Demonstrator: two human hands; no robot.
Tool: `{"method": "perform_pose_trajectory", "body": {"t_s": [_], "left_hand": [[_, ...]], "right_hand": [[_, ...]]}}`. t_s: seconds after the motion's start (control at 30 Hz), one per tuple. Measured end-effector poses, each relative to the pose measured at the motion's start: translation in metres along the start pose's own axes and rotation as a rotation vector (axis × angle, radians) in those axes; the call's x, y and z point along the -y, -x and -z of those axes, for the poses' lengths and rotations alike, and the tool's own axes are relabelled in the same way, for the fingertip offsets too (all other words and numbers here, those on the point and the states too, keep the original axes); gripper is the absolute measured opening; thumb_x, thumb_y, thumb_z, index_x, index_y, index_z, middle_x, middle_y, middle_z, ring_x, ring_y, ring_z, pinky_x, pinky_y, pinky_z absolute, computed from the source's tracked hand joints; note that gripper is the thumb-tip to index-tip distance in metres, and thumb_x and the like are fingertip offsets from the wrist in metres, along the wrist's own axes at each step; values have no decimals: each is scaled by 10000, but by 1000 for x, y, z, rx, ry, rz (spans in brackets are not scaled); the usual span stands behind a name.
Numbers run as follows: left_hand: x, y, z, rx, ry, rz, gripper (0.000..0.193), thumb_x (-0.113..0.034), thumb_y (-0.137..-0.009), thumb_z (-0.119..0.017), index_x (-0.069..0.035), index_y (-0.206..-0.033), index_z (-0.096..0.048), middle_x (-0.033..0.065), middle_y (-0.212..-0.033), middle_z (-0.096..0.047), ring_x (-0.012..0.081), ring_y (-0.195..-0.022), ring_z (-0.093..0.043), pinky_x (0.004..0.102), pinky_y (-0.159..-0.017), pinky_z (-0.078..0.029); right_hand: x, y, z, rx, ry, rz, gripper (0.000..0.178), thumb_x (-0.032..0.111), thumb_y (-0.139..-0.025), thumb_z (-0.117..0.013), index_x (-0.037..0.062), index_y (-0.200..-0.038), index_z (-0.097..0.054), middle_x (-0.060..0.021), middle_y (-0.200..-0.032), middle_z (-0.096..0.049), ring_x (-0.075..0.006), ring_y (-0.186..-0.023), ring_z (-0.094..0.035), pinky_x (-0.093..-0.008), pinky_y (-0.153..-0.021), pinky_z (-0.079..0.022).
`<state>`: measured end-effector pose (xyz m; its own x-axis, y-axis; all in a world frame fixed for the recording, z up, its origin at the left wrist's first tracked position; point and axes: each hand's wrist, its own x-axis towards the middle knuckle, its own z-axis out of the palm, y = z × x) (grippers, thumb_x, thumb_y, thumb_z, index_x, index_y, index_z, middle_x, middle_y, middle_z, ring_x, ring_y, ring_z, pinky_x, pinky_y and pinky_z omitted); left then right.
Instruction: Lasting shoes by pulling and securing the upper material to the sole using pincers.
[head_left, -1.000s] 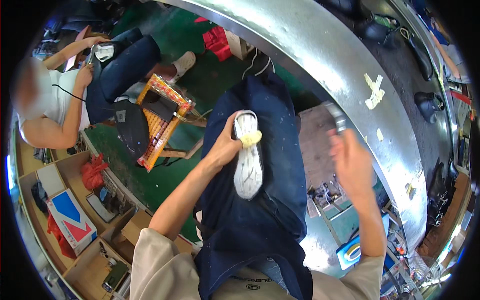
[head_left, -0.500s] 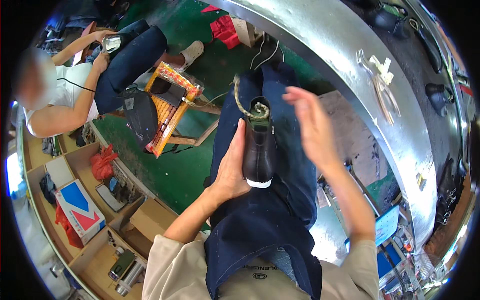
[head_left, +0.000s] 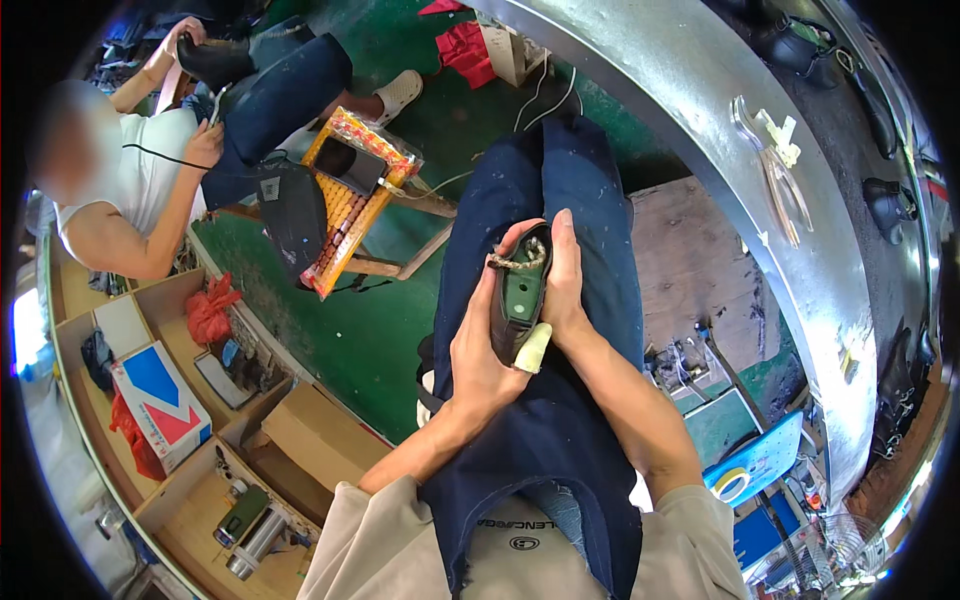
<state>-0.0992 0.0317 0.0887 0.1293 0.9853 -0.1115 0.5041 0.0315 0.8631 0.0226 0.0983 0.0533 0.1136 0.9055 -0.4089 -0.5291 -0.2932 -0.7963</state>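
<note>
Over my lap, both hands are wrapped round a small black shoe (head_left: 507, 338) on a green shoe last (head_left: 522, 293). My left hand (head_left: 474, 350) grips its left side, with the fingers partly hidden behind it. From the right, my right hand (head_left: 564, 285) presses against the other side, fingers pointing away from me. A loop of braided cord (head_left: 520, 264) lies at the far end of the last. At the near end a pale yellowish piece (head_left: 534, 349) sticks out beside the shoe.
A curved metal bench (head_left: 650, 75) with pliers (head_left: 775, 180) on it runs along the right. At left, a stool (head_left: 335, 235) bears a phone (head_left: 350, 165) and a black bag (head_left: 292, 220). Wooden compartments (head_left: 255, 425) stand lower left. A seated co-worker (head_left: 150, 190) holds a dark boot (head_left: 215, 62).
My right hand has come in from the right and closed on the shoe. The shoe has tilted, showing the green last and the pale piece. The co-worker's hands have moved apart.
</note>
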Motion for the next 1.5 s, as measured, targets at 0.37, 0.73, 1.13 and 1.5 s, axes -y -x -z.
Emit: {"method": "perform_pose_trajectory", "body": {"t_s": [0.37, 0.73, 1.13, 1.5], "left_hand": [[12, -6, 9, 30, 759, 270, 1000, -72, -746, -925, -22, -1544, -325, 158, -1513, -477, 245, -1357, -538, 395, -1170, -435], [11, -53, 62, 262, 453, -219, 1010, -168, -655, -994, -14, -1506, -471, 133, -1512, -541, 241, -1382, -538, 382, -1167, -423], [1, -93, -13, -5, 2, -390, 917, -248, -665, -993, -56, -1399, -477, 136, -1371, -572, 310, -1311, -573, 429, -1100, -461], [-4, -93, -29, 90, -99, -467, 835, -167, -664, -970, -97, -1369, -529, 121, -1365, -618, 354, -1307, -588, 458, -1149, -425]], "right_hand": [[3, 9, -7, -228, -69, 236, 605, 507, -1138, -243, 39, -1084, -624, -78, -1019, -671, -165, -965, -626, -315, -942, -483], [118, 63, 75, 72, 1013, 667, 332, 244, -1015, -631, -7, -1226, -682, -159, -1261, -702, -293, -1210, -645, -405, -1069, -467], [191, -16, 208, -540, 1870, 741, 474, 399, -1060, -548, 51, -1381, -576, -196, -1261, -615, -411, -1145, -590, -478, -1003, -469], [158, 115, 84, 62, 735, -191, 508, 431, -1127, -360, -2, -1179, -621, -55, -768, -627, -126, -568, -576, -296, -561, -467]]}}
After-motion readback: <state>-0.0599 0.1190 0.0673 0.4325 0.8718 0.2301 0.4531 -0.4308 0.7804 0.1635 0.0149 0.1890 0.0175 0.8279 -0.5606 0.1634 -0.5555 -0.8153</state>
